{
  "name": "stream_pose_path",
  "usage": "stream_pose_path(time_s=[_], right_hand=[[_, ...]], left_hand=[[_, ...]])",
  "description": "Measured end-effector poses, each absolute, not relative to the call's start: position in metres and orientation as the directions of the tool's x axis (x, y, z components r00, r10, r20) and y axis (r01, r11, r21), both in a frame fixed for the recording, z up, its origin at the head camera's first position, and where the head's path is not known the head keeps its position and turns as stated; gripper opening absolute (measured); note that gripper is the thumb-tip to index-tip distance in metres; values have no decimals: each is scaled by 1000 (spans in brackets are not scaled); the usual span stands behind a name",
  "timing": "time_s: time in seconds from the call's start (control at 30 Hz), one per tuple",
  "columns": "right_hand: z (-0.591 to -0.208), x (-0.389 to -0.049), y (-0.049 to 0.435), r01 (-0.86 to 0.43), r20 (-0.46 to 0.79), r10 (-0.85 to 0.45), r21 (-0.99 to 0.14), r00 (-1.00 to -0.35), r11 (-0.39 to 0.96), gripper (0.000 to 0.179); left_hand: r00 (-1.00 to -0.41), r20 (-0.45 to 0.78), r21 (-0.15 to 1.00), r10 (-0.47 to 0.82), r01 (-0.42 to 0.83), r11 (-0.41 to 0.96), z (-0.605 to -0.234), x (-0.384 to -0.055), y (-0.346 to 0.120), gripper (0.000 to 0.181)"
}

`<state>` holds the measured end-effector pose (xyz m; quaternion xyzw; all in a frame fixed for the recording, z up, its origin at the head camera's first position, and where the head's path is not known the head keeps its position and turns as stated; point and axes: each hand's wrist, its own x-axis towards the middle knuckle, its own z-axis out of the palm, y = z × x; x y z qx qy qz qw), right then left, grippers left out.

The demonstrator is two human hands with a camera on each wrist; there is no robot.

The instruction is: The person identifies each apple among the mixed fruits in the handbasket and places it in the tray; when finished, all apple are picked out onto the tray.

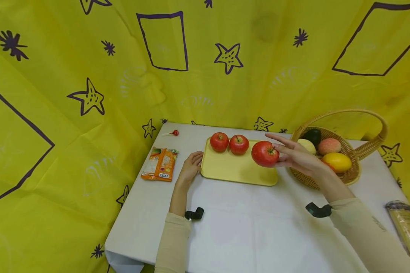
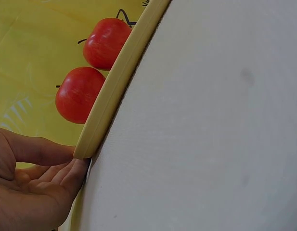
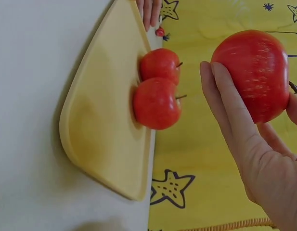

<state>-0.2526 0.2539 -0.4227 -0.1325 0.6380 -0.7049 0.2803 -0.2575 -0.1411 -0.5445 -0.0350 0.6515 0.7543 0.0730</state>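
Note:
A red apple (image 3: 254,74) is gripped between the thumb and fingers of my right hand (image 1: 298,157), held up over the right side of a yellow tray (image 1: 232,168). Two more red apples, one at the tray's back left (image 1: 219,142) and one beside it (image 1: 239,145), sit close together with stems up. At the tray's left edge, my left hand (image 1: 192,165) pinches the rim, thumb on one side and fingers on the other, as the left wrist view (image 2: 37,178) shows.
A wicker basket (image 1: 357,172) with a tall handle stands right of the tray, holding a yellow mango-like fruit (image 1: 338,162), a peach (image 1: 329,146) and other fruit. Left lie an orange packet (image 1: 160,165) and a red lollipop (image 1: 175,132). A clear-wrapped pack (image 1: 404,223) is at the right edge.

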Motion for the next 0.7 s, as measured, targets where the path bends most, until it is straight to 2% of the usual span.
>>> stream_pose_path(time_s=[0.37, 0.7], right_hand=[[-429, -263, 221, 307, -233, -551, -951, -801, -43, 62], [-438, -275, 201, 353, -312, -502, -936, -807, 14, 64]], left_hand=[[-986, -144, 977, 78, -154, -145, -547, -260, -144, 83], [-987, -141, 977, 72, -151, -150, -545, -259, -142, 84]])
